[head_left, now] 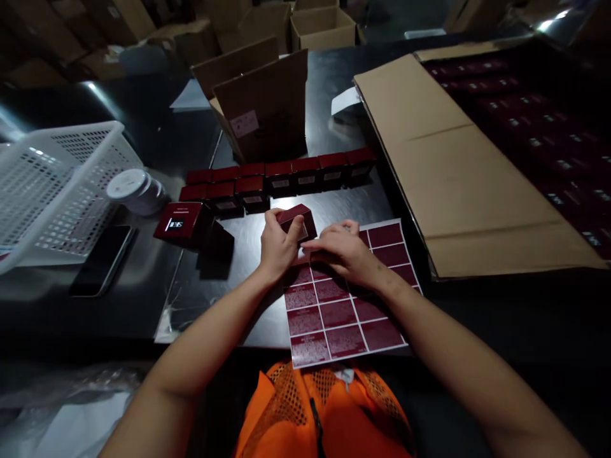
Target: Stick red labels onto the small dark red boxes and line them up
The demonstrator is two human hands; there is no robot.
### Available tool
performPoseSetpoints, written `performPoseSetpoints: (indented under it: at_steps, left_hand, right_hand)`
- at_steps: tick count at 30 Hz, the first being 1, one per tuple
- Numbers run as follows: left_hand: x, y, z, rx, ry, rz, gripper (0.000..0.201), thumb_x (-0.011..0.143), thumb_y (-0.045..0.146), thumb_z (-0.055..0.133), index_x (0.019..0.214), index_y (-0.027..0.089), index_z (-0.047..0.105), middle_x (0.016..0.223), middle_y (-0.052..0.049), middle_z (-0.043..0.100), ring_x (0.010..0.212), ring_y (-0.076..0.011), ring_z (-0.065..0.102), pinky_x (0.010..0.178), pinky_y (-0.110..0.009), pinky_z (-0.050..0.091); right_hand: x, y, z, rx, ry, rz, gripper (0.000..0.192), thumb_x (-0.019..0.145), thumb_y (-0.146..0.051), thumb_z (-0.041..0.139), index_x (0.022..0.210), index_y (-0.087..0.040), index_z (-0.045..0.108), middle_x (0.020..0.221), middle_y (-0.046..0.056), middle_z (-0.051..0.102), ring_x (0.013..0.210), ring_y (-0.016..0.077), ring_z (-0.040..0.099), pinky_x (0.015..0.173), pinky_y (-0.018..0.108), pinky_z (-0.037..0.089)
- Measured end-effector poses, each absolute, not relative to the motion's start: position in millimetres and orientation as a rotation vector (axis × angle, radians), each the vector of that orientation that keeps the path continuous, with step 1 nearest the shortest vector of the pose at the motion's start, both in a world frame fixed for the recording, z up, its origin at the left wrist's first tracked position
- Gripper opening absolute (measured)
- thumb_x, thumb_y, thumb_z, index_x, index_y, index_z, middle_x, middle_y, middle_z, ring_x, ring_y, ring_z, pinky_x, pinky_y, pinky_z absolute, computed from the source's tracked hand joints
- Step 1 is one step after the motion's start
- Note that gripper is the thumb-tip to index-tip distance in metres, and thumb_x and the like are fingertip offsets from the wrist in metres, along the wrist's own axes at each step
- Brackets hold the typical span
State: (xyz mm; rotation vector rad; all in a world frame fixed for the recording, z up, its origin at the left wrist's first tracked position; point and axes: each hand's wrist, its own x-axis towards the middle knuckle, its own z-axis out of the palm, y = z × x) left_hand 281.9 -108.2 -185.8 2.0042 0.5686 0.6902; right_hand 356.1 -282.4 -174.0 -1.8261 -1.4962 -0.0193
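Observation:
My left hand [278,245] grips a small dark red box [300,220], held tilted just above the dark table. My right hand [344,251] lies flat on a sheet of dark red labels [340,312], its fingertips at the sheet's upper left corner, close to the box. Whether a label is pinched between those fingers cannot be told. Behind my hands stands a row of several matching red boxes [305,175]. To the left, another red box [180,222] with white lettering lies on its side.
A white mesh basket [57,184] is at the left, with a white round lid [128,184] and a black phone [102,259] beside it. An open brown carton [265,105] stands behind the row. At the right a large carton [453,165] holds several red boxes.

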Motion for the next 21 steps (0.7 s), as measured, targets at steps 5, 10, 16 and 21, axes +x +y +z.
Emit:
performPoseSetpoints:
  at_steps: [5,10,16,21]
  left_hand:
    - [280.3,-109.3,-185.6,2.006,0.534,0.705,0.068,0.081,0.083,0.048,0.106,0.019,0.049,0.093,-0.008,0.066,0.081,-0.0215,0.065,0.072,-0.033,0.050]
    - [280.4,-110.2,-185.0,2.010,0.518,0.690,0.067,0.081,0.082,0.051,0.106,0.020,0.048,0.091,-0.007,0.066,0.077,-0.0206,0.065,0.069,-0.032,0.049]
    - [279.5,-111.9,-183.2,2.040,0.503,0.690,0.066,0.081,0.080,0.052,0.106,0.019,0.048,0.089,-0.006,0.065,0.077,-0.0207,0.065,0.070,-0.032,0.049]
    - [279.4,-109.7,-183.6,2.056,0.505,0.686,0.069,0.081,0.083,0.049,0.108,0.019,0.047,0.093,-0.008,0.066,0.080,-0.0215,0.066,0.073,-0.033,0.051]
  right_hand:
    - [355.4,-281.7,-177.4,-1.783,-1.609,-0.411,0.014,0.100,-0.024,0.058,0.107,-0.020,0.070,0.087,0.002,0.073,0.083,0.0158,0.064,0.089,0.039,0.037]
    - [356.7,-283.0,-172.4,-1.676,-1.722,-0.530,0.016,0.099,-0.016,0.057,0.106,-0.014,0.071,0.095,0.008,0.074,0.084,0.0161,0.067,0.075,0.030,0.053]
    - [360.9,-290.0,-170.1,-1.685,-1.853,-0.569,0.023,0.100,-0.012,0.051,0.113,-0.012,0.070,0.105,0.011,0.076,0.086,0.0178,0.071,0.074,0.032,0.059]
    - [361.5,-294.7,-172.1,-1.698,-1.865,-0.548,0.022,0.100,-0.012,0.051,0.110,-0.013,0.071,0.111,0.014,0.075,0.094,0.0198,0.072,0.081,0.035,0.062]
